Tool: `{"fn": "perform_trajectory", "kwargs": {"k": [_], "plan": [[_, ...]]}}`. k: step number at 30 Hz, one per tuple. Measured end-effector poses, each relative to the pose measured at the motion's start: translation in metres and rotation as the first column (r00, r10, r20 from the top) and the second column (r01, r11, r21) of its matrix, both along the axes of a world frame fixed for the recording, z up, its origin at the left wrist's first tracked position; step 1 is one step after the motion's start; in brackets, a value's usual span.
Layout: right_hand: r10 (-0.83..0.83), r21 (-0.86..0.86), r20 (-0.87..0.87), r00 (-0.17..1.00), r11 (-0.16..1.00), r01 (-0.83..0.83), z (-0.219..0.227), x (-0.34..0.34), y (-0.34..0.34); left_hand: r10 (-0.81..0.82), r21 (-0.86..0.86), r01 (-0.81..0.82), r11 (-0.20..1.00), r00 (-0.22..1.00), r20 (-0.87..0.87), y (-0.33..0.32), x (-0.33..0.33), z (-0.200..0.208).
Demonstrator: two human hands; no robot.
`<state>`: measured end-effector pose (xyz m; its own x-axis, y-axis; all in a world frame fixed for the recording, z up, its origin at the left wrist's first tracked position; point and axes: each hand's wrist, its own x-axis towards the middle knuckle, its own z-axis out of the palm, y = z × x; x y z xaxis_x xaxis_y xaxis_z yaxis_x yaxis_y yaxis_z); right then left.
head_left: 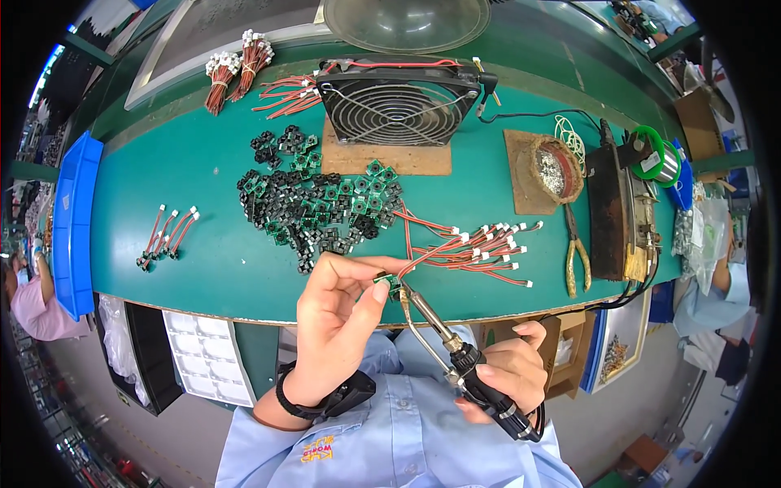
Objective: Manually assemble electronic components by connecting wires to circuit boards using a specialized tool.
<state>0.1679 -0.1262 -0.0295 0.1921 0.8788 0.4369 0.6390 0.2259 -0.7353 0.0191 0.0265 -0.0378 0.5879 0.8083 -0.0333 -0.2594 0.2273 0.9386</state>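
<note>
Between thumb and fingers, my left hand (335, 319) pinches a small green circuit board (387, 282) at the bench's near edge. Red and black wires (417, 259) run from the board up to the right. My right hand (514, 372) is closed around the black handle of a soldering iron (465, 358), with a thin metal feed tube beside its shaft. The iron's tip meets the board; the exact contact is too small to make out. Just beyond my left hand lies a heap of green boards with black parts (325, 203). Several loose wire leads with white connectors (488, 248) lie to the right.
A black fan (399, 110) stands at the back, with wire bundles (236, 69) to its left. A blue bin (73, 228) is at far left, near several wired boards (167, 240). Rightward are a round dish (556, 169), pliers (576, 256), a dark box (612, 215) and a solder spool (655, 154).
</note>
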Motion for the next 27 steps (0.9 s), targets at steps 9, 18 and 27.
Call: {"fn": "perform_trajectory", "kwargs": {"k": [9,18,27], "plan": [[0.013,0.001,0.011,1.0,1.0,-0.013,-0.0032,0.0005,-0.0005,-0.006,0.023,0.007,1.0,0.999,-0.034,-0.0021,-0.0011,-0.0009],[0.013,0.016,0.006,1.0,1.0,-0.013,-0.0041,0.0016,0.0002,-0.008,0.014,0.009,1.0,0.999,-0.033,-0.0022,-0.0001,-0.0001],[0.012,0.033,0.001,1.0,0.999,-0.012,-0.0065,0.0019,-0.0005,-0.017,-0.004,0.017,1.0,0.999,-0.028,-0.0031,-0.0003,-0.0005]]}}
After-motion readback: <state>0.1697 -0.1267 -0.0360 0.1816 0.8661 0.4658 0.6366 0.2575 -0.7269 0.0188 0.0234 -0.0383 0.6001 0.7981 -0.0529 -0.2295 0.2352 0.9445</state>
